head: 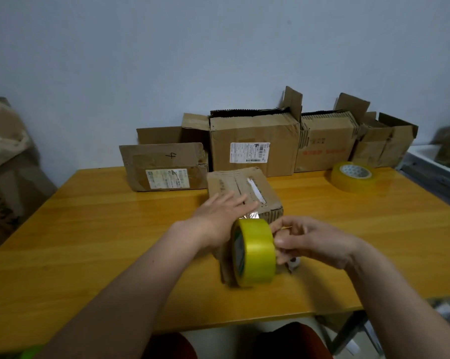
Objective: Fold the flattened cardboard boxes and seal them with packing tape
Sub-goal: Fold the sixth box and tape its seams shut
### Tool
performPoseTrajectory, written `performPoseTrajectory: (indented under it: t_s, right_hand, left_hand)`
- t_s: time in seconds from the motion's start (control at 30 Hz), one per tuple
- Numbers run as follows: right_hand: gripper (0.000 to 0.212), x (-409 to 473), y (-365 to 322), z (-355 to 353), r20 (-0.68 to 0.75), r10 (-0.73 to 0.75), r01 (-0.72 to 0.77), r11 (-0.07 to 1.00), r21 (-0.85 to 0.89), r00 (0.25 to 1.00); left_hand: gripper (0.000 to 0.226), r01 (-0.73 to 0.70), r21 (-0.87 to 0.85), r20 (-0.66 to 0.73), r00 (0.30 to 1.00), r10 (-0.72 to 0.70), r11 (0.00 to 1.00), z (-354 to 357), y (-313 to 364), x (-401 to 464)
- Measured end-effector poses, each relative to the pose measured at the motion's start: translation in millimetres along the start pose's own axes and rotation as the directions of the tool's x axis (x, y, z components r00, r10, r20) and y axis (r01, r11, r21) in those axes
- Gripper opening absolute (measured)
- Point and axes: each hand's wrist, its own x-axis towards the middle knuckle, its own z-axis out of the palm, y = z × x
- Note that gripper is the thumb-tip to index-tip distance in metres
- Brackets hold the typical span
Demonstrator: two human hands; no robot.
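Two tape rolls: one pinched in my right hand, against the small box under my flat left hand (fingers spread); other roll lies apart.

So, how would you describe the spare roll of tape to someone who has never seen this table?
On the yellow table, look right, before the row of boxes by the wall. The spare roll lies flat, untouched; the other roll stands on edge between the hands.

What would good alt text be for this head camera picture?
A person's left hand presses flat on a small cardboard box while the right hand holds a yellow tape roll at its near edge. More boxes and a second tape roll sit behind on a wooden table.
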Motion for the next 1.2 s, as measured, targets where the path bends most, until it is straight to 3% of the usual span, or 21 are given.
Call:
performPoseTrajectory:
  t_s: [0.13,0.2,0.27,0.37,0.53,0.6,0.73,0.83,0.97,1.07,1.2]
  right_hand:
    - [0.026,19,4,8,-0.044,-0.062,0.063,0.998,0.013,0.997]
    - [0.019,23,5,4,-0.104,-0.064,0.064,0.998,-0.008,0.993]
    - [0.017,25,7,0,-0.197,-0.049,0.051,0.999,0.006,0.979]
    - [0.031,30,5,1,-0.280,-0.025,0.022,1.000,-0.013,0.960]
    - [0.037,36,7,11,-0.386,-0.078,-0.007,0.977,-0.215,0.919]
    - [0.040,36,7,15,-0.424,-0.105,0.028,0.982,-0.184,0.900]
    - [0.048,43,11,34,-0.201,-0.065,0.070,0.997,0.020,0.977]
    - [0.042,42,11,37,-0.109,-0.064,0.064,0.998,-0.009,0.992]
    - [0.040,35,5,27,-0.054,0.022,-0.019,0.998,0.057,0.998]
    - [0.054,40,13,31,-0.048,0.036,-0.033,0.997,0.067,0.998]
    - [0.034,37,7,33,-0.044,0.057,-0.051,0.991,0.122,0.997]
  left_hand:
    - [0.061,0.019,-0.203,-0.019,1.000,-0.024,0.979,1,-16,6]
    - [0.049,0.010,-0.205,-0.056,0.998,-0.022,0.979,3,-20,9]
    - [0.046,0.002,-0.217,-0.091,0.996,-0.022,0.976,6,-19,13]
    - [0.055,0.014,-0.305,-0.117,0.992,-0.052,0.952,5,-18,15]
    - [0.050,0.054,-0.334,-0.030,0.997,-0.068,0.941,-3,-25,27]
    - [0.048,0.062,-0.328,-0.031,0.997,-0.076,0.943,-4,-28,32]
    - [0.046,0.075,-0.304,-0.019,0.996,-0.085,0.950,-4,-29,41]
    - [0.047,0.091,-0.266,-0.009,0.995,-0.096,0.960,-3,-30,42]
    - [0.050,0.099,-0.235,-0.031,0.994,-0.109,0.967,1,-30,42]
    - [0.060,0.124,-0.237,-0.068,0.987,-0.144,0.963,3,-28,41]
    - [0.068,0.150,-0.209,-0.183,0.965,-0.189,0.967,11,-21,39]
